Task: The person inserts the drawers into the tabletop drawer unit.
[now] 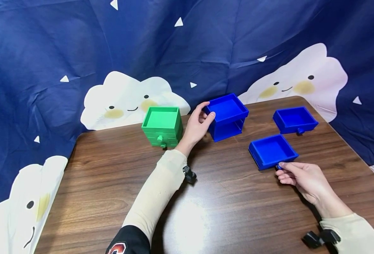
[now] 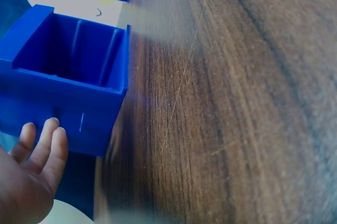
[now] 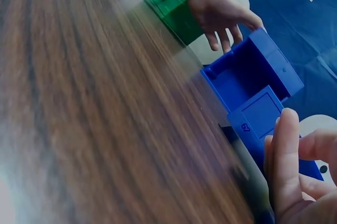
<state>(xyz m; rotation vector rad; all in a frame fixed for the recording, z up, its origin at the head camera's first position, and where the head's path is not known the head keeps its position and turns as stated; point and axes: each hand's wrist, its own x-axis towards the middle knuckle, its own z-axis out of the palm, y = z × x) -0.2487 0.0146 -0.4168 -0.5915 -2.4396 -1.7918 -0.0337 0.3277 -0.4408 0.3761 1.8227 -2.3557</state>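
Note:
A blue cabinet shell [image 1: 226, 113] with a shallow tray top and a hollow front stands near the back of the table. My left hand [image 1: 198, 123] touches its left side and top rim; in the left wrist view the extended fingers [image 2: 52, 150] lie against the side wall. To the right, a blue drawer [image 1: 273, 151] is out of the shell. My right hand [image 1: 304, 178] pinches its small front knob [image 1: 279, 165] between thumb and fingers. The drawer's outer face [image 3: 255, 113] carries the number 62 in the right wrist view.
Left of the shell stands a green cabinet [image 1: 161, 127] with its drawers in and knobs facing forward. A second blue drawer [image 1: 295, 120] lies at the right back. Behind the wooden table [image 1: 110, 183] hangs a dark blue cloth [image 1: 161, 46] with clouds.

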